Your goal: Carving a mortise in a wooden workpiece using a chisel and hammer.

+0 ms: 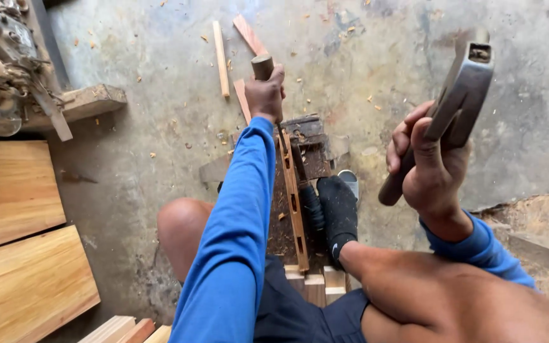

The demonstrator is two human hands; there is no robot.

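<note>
My left hand grips a chisel with a round wooden handle, held upright over a narrow wooden strip that has several slots cut in it. The strip lies on a dark wooden block, and my foot in a black sock presses beside it. My right hand is raised at the right, closed around the handle of a metal hammer whose head points up and away. Both arms wear blue sleeves.
Loose wood sticks and chips lie on the concrete floor beyond the block. Light wooden boards are stacked at the left, under a grey machine. Short wood offcuts sit under my legs.
</note>
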